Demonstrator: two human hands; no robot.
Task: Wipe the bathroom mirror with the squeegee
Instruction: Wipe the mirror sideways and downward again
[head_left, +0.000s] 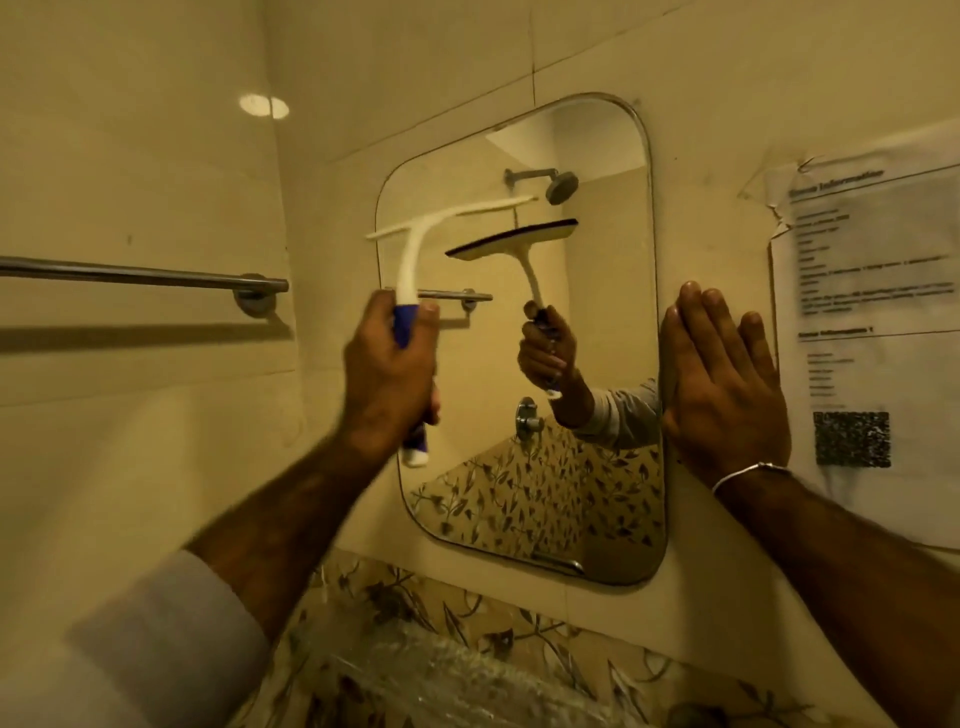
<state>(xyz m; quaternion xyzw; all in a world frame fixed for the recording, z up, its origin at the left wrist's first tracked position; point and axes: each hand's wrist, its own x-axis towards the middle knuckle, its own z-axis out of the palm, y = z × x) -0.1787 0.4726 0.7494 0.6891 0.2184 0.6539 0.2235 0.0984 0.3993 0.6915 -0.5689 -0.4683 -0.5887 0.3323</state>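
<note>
Squeegee (415, 228): held up at the mirror's upper left, blade near level; I can't tell whether it touches the glass.
Left hand (389, 364): my fist is wrapped tight round the blue handle.
Right hand (722, 384): flat and empty, fingers straight, palm against the wall at the mirror's right edge.
Mirror (597, 493): on the tiled wall, reflecting squeegee and hand.

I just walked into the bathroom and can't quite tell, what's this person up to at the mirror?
A person is about to squeegee the rounded-corner wall mirror. Their left hand grips the blue handle of a white T-shaped squeegee, raised near the mirror's upper left with its blade roughly level; whether it touches the glass is unclear. Their right hand, wearing a thin silver bracelet, rests flat against the mirror's right edge and the wall.
</note>
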